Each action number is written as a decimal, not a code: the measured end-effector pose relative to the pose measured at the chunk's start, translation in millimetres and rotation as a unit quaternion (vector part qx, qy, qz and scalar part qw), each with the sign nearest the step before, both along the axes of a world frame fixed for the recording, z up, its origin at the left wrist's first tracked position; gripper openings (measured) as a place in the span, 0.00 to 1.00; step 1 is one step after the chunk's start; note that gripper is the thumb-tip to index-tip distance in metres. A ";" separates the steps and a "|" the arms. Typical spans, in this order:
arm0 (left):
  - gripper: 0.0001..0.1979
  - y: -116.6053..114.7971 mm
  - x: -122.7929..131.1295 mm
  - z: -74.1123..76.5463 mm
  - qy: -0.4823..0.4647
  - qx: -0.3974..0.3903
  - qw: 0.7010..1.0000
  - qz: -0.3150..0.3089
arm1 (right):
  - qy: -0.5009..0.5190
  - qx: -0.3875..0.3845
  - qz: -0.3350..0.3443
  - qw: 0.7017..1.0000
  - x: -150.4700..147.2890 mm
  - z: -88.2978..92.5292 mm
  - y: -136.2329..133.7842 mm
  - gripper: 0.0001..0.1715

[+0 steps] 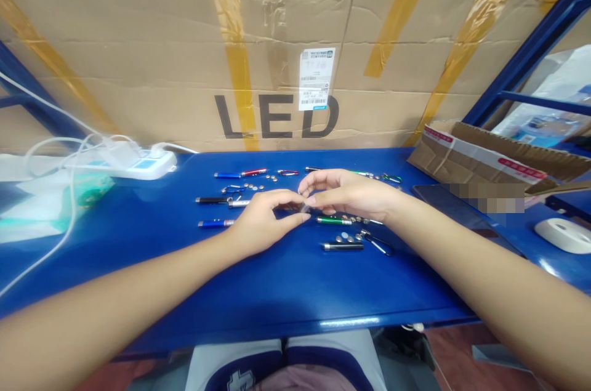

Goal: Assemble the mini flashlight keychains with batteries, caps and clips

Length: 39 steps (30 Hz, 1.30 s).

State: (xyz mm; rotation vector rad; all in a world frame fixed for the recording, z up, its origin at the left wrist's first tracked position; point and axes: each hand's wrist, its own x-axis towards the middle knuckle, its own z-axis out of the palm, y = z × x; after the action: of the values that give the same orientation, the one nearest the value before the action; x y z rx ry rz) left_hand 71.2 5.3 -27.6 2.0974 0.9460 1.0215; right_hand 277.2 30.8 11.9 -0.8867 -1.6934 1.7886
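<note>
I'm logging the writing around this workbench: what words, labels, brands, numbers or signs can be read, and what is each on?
"LED": big black letters on the large cardboard box.
White label on that box: print too small to read.
Red strips on the small open carton: print unreadable.
Pens: any markings too small.
Trouser emblem: too blurred.

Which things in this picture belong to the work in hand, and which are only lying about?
Apparently for the work:
small blurred item between left hand and right hand
pen-like tubes
button cells
carabiner clips

Apparently just lying about:
power strip
white computer mouse
open cardboard box
</note>
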 end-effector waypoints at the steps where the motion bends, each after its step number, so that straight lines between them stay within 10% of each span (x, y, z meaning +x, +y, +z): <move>1: 0.10 0.0 0.0 -0.1 0.000 0.000 1.000 0.001 | 0.003 -0.001 0.002 1.000 0.4 -0.6 0.3 0.16; 28: 0.09 -1.5 0.4 1.4 0.006 -0.007 1.000 0.008 | -0.016 0.047 -0.083 0.995 4.3 5.5 1.4 0.13; 33: 0.09 -1.8 0.1 2.3 0.000 -0.021 1.000 0.006 | -0.205 0.198 -0.194 0.939 29.1 16.2 16.9 0.08; 39: 0.10 -2.1 -0.2 1.9 -0.008 -0.035 0.999 0.003 | -0.431 0.231 -0.149 0.860 50.3 14.0 29.0 0.12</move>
State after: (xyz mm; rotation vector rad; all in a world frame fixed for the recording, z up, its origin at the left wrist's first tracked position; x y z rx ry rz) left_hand 71.0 3.3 -25.8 2.0273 0.9670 0.9926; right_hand 327.5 59.8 25.9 -1.7428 -2.1883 0.7085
